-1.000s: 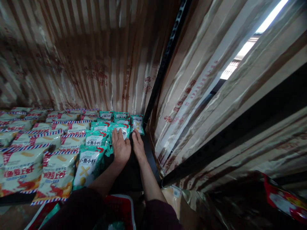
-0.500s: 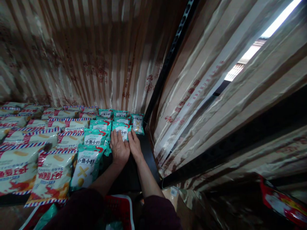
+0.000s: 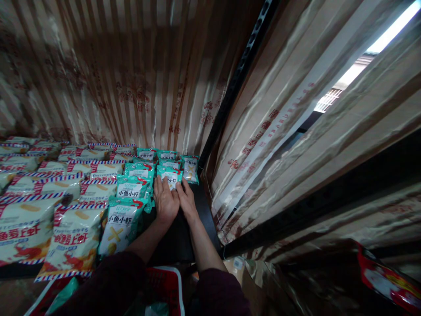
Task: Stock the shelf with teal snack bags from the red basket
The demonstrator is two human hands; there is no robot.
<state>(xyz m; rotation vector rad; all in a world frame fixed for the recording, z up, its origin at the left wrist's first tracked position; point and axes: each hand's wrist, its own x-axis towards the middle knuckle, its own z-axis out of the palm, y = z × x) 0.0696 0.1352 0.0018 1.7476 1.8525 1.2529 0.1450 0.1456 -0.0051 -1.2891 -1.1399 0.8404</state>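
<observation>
A teal-and-white snack bag [image 3: 170,174] stands upright in the right-hand rows, between my two hands. My left hand [image 3: 166,202] lies over its lower front and left side, fingers pointing up. At its lower right edge is my right hand [image 3: 187,198], closed against the bag, with the thumb near my left hand. The bag's bottom is hidden behind my hands. Matching bags stand behind it, another snack bag [image 3: 190,169] leans at the right, and a column with a front bag [image 3: 120,226] runs along the left.
Rows of larger cream-coloured snack bags [image 3: 74,239] fill the left of the black shelf [image 3: 177,245]. A red basket [image 3: 179,281] with teal packs sits below. A dark metal post [image 3: 226,94] rises at the corner, beside printed plastic sheeting [image 3: 263,123].
The view has shifted slightly, moving the scene a little to the right. Both hands stay at the same snack bag, and the rows look unchanged.
</observation>
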